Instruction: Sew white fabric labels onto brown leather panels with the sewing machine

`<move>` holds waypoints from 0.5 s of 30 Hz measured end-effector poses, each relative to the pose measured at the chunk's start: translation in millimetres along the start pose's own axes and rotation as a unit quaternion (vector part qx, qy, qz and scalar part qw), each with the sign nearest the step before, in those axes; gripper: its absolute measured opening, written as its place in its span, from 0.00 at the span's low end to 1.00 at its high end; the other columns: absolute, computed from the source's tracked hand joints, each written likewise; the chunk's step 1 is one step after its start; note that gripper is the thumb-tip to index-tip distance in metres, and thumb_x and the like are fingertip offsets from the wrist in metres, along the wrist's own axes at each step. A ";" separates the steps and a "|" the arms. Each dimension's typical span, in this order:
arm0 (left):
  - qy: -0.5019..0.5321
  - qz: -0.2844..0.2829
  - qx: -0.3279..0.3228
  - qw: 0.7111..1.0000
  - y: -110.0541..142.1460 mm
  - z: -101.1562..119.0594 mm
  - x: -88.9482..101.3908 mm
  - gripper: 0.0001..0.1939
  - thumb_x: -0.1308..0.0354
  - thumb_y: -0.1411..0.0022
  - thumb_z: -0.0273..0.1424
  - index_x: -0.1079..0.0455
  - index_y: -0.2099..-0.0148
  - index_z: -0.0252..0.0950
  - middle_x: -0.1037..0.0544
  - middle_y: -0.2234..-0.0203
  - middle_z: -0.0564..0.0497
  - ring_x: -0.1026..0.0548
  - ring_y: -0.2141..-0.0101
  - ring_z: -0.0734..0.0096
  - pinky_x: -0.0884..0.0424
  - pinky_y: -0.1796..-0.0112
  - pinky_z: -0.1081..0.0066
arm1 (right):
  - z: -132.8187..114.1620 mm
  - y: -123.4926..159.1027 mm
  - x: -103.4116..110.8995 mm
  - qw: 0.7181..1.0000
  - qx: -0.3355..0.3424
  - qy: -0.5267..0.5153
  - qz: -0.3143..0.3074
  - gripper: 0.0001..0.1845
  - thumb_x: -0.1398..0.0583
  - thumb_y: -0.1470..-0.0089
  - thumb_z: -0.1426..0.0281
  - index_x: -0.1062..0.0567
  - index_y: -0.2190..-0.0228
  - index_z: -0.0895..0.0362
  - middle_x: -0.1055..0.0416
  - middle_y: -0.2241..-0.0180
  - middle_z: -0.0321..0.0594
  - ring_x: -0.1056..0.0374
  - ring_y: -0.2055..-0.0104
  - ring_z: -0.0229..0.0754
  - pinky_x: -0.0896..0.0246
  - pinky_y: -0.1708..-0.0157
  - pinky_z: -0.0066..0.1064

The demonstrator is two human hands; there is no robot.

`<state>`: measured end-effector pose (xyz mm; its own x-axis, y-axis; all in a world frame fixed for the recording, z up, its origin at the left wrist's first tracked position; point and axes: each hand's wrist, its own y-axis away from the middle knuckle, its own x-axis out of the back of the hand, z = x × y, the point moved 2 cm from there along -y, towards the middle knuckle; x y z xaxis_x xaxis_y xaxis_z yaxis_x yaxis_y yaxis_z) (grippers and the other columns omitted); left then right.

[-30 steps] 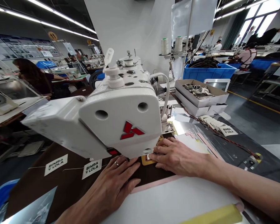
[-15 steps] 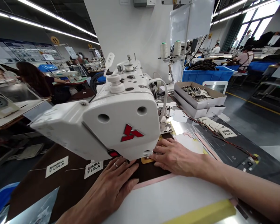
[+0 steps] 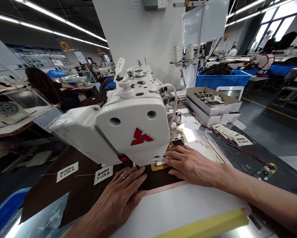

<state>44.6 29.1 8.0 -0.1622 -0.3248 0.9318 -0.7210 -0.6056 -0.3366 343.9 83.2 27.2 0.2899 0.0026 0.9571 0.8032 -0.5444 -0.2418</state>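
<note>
Dark brown fabric (image 3: 89, 195) lies beneath a white sewing machine (image 3: 133, 122) with a red emblem. My left hand (image 3: 121, 195), a ring on one finger, rests flat on it with fingers stretched out, left of the needle area. My right hand (image 3: 193, 167) lies palm down on the other side, its fingertips beside a yellow clamp plate (image 3: 159, 167) under the machine head. The needle is hidden. Two white printed labels, one farther left (image 3: 67, 172) and one nearer my left fingers (image 3: 103, 175), sit on the fabric with thread between them.
A white sheet edged in pink and yellow (image 3: 185, 211) covers the near table. More labels (image 3: 240, 138) are fanned out at right, by cardboard boxes (image 3: 212, 114) and a twisted cable (image 3: 247, 153). Two thread cones (image 3: 175, 54) stand behind. Other people sit at machines farther off.
The view has shifted slightly, and the nearer label now shows fully beside the machine head. My right fingertips have eased back a little, uncovering more of the clamp plate. Both hands remain flat.
</note>
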 end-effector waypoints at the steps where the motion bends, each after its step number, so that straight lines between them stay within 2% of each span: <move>1: 0.005 -0.008 0.005 1.000 3.0 -0.1 1.1 0.21 0.48 0.21 0.39 0.33 0.32 0.41 0.31 0.32 0.55 0.29 0.37 0.60 0.33 0.39 0.58 | -0.3 3.4 0.5 1.000 0.003 0.001 0.002 0.17 0.45 0.26 0.62 0.23 0.46 0.57 0.27 0.40 0.45 0.32 0.43 0.51 0.33 0.42 0.48; 6: -0.003 -0.042 0.017 0.999 35.5 0.2 16.4 0.24 0.42 0.24 0.42 0.33 0.31 0.41 0.33 0.31 0.54 0.35 0.33 0.61 0.38 0.34 0.62 | -10.1 23.4 -4.8 1.000 0.013 0.007 0.004 0.21 0.44 0.26 0.62 0.28 0.38 0.55 0.29 0.37 0.44 0.31 0.40 0.53 0.30 0.43 0.49; 10: -0.001 -0.059 0.041 0.997 60.7 1.0 31.7 0.24 0.43 0.24 0.42 0.33 0.31 0.42 0.33 0.31 0.55 0.37 0.32 0.63 0.45 0.31 0.64 | -23.3 29.6 -9.9 1.000 0.024 0.011 -0.002 0.23 0.47 0.25 0.60 0.30 0.36 0.54 0.32 0.34 0.43 0.32 0.38 0.54 0.30 0.43 0.51; 12: 0.000 -0.060 0.042 0.997 62.5 -0.3 36.5 0.24 0.42 0.24 0.42 0.33 0.31 0.42 0.33 0.31 0.55 0.37 0.31 0.63 0.44 0.31 0.65 | -28.4 26.8 -10.0 0.999 0.033 0.001 -0.008 0.23 0.47 0.25 0.60 0.30 0.36 0.55 0.33 0.33 0.41 0.32 0.38 0.53 0.32 0.41 0.51; 15: 0.017 -0.045 0.025 0.999 48.7 -4.7 38.3 0.23 0.42 0.25 0.38 0.32 0.32 0.39 0.34 0.31 0.53 0.39 0.31 0.62 0.43 0.32 0.65 | -32.8 19.0 -9.7 0.999 0.038 -0.019 -0.010 0.22 0.46 0.25 0.61 0.29 0.37 0.56 0.32 0.33 0.40 0.32 0.39 0.52 0.33 0.40 0.50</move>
<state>0.2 -9.5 28.0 -0.1209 -0.2429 0.9625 -0.6991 -0.6675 -0.2563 339.2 45.3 18.5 0.2919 0.0454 0.9554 0.8460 -0.4782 -0.2358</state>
